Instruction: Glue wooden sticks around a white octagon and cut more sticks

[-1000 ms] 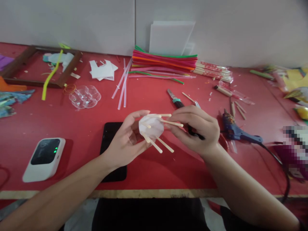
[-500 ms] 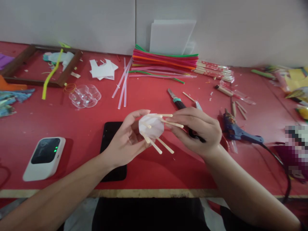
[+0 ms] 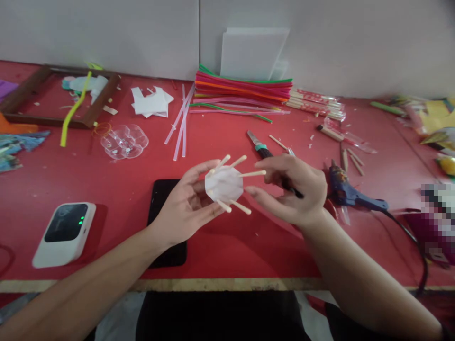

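Observation:
My left hand point(image 3: 185, 203) grips a small white octagonal piece point(image 3: 223, 184) with several short wooden sticks point(image 3: 252, 174) poking out of it, held above the red table point(image 3: 106, 189). My right hand point(image 3: 291, 189) is right beside the piece. Its fingers are loosely curled and apart, the fingertips close to one stick without gripping it. Under the right hand lies a craft knife with a black handle point(image 3: 261, 149).
A black phone point(image 3: 167, 222) lies under my left wrist, a white device with green lights point(image 3: 64, 234) at the left. A blue glue gun point(image 3: 350, 196) with its cable lies right. Coloured foam sheets point(image 3: 241, 90), glue sticks point(image 3: 181, 123), a clear plastic flower tray point(image 3: 124, 141) and a wooden frame point(image 3: 53, 94) lie further back.
My left hand has turned the white piece, so the sticks point more upward. My right hand let go of the stick it pinched and opened slightly.

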Motion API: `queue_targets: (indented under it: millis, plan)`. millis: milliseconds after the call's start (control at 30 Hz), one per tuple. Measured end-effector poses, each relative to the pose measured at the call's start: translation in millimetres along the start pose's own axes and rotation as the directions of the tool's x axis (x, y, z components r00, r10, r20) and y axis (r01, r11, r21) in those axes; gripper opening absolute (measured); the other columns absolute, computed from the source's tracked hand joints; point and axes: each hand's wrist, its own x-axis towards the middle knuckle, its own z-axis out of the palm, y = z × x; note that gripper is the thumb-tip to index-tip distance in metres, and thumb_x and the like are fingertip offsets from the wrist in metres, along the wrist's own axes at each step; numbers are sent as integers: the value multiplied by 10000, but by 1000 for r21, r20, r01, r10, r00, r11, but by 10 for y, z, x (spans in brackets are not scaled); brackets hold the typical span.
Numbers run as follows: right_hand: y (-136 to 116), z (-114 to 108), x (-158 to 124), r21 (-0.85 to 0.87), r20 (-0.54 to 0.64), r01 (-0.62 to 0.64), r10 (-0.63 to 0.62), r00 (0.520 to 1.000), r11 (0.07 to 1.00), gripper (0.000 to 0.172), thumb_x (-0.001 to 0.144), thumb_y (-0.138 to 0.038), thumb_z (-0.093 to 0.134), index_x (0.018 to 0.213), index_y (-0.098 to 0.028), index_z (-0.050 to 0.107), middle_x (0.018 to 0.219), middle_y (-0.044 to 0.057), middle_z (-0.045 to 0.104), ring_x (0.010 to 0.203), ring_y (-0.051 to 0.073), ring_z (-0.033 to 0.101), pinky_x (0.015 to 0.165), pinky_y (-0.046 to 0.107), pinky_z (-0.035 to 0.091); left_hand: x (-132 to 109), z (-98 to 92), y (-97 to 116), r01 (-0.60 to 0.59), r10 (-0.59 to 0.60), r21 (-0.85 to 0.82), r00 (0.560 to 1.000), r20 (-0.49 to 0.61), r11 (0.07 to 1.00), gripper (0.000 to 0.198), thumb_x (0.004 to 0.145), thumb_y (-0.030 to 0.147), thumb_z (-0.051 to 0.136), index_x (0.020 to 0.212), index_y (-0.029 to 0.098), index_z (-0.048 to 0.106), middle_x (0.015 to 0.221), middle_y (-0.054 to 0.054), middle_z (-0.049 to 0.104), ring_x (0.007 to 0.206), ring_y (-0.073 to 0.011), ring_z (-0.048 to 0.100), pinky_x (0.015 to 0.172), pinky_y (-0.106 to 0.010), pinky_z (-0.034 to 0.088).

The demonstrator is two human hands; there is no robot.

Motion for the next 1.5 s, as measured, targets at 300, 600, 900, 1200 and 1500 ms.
queue_targets:
  millis: [300,600,900,1200,1500]
  plan:
    - [109,28,-63,12,170,-260,254,952,966,387,767,-83,515,1127,-224,529,877,10,616,745,157,602,650,300,503,78,-59,-70,-8,7,-10,989,-146,1000,571,776,214,852,1284,266,598,1207,-36,742,1177,-229,685,1066,-383,524]
    - [201,115,-43,-12,241,-423,413,878,906,173,950,-219,479,1060,-180,607,840,38,692,765,161,649,689,304,495,249,-149,-140,8,5,66,981,-193,998,573,641,172,920,1095,220,574,1106,-24,701,1045,-199,692,1003,-384,523]
    - [355,258,-108,341,266,-594,531,805,729,328,995,-373,468,1143,-145,652,776,5,642,533,80,447,524,248,386,288,-161,-141,-45,34,-52,982,-185,998,597,657,156,909,1176,234,625,1030,0,747,933,-143,702,916,-302,546]
    - [30,248,-116,270,302,-511,433,850,816,263,982,-318,522,841,-168,686,551,-67,450,492,75,391,492,226,339,269,-111,-55,64,-99,-166,971,-216,984,522,675,116,885,1139,200,661,955,-20,787,851,-146,737,756,-236,603]
    - [-46,372,-159,-76,223,-138,152,963,988,233,1016,-233,471,827,-187,601,694,9,606,625,125,535,610,257,418,224,-130,-32,83,-110,-150,977,-183,985,670,751,133,840,1349,250,561,877,7,766,740,-129,734,705,-231,603]
